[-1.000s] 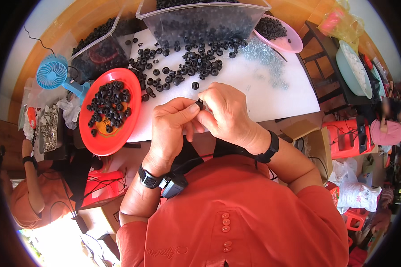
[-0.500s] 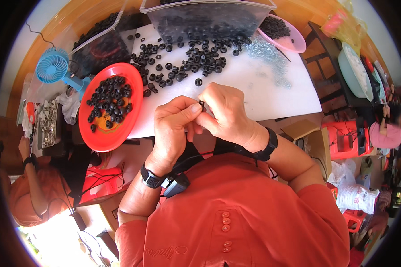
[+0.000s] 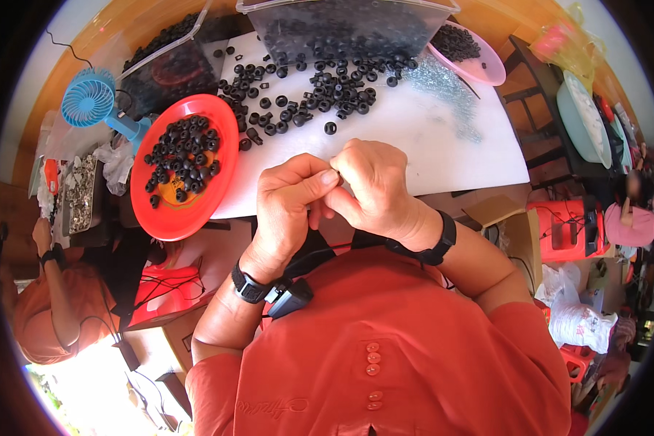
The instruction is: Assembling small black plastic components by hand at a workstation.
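Note:
My left hand [image 3: 287, 195] and my right hand [image 3: 374, 182] meet over the table's near edge, fingertips pinched together. Between them is a small black plastic part, now almost wholly covered by the fingers. Both hands are closed on it. Ahead lie many loose black parts [image 3: 341, 91], round with holes, scattered over the white table top [image 3: 407, 156]. To the left, a red plate [image 3: 229, 156] bears a heap of similar black parts [image 3: 189, 149]. One single black part [image 3: 330, 128] lies just beyond my fingers.
Behind stand a large clear bin [image 3: 341, 33] and another clear bin [image 3: 171, 73] of black parts. Tiny silvery pieces [image 3: 450, 94] lie near a pink basin [image 3: 490, 69] of small black pieces. A blue fan [image 3: 89, 98] stands left; a co-worker's arm [image 3: 58, 298] shows beyond.
My hands stay pinched together; my right fingers have turned slightly and cover the black part more. The whole view has shifted a little.

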`<state>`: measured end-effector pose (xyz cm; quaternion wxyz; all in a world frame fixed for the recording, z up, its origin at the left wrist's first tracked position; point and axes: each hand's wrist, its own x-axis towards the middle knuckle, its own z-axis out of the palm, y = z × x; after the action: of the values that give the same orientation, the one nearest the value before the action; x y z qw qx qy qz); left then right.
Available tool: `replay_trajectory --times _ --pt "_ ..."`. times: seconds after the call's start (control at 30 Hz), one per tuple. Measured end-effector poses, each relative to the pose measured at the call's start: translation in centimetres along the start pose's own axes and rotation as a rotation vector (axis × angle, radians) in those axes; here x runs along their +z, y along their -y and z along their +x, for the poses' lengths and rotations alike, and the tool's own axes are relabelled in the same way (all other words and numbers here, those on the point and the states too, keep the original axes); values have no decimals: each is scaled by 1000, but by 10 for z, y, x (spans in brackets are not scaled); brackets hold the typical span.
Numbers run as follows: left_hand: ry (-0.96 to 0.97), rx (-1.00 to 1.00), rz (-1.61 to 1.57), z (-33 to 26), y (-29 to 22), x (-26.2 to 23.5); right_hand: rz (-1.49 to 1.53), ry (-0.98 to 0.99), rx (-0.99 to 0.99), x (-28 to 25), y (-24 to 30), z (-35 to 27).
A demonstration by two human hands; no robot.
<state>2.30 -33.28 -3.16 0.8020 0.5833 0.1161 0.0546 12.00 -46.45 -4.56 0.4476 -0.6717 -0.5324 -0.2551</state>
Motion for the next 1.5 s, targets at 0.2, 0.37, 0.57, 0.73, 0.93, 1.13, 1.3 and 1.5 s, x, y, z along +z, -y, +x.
replay_trajectory --times 0.2,0.37,0.57,0.73,0.93,1.13,1.3,1.5 --pt "11 -1 28 0 0 1 24 39 36 -5 0 -1" --pt "40 6 16 -2 -1 -1 98 29 148 -4 8 -4" --pt "26 36 -119 -10 2 1 92 57 160 -3 6 -4" --pt "46 -24 -64 -10 -2 -5 47 69 22 -4 5 1" --pt "44 -55 -19 -14 -5 -7 77 78 0 -1 9 -4" --pt "-66 -88 220 -30 -26 -10 226 100 154 5 15 -1" --pt "-341 196 564 -43 -23 -33 -91 459 84 9 13 14" --pt "-164 740 1009 -33 0 -43 -108 695 89 12 13 29"
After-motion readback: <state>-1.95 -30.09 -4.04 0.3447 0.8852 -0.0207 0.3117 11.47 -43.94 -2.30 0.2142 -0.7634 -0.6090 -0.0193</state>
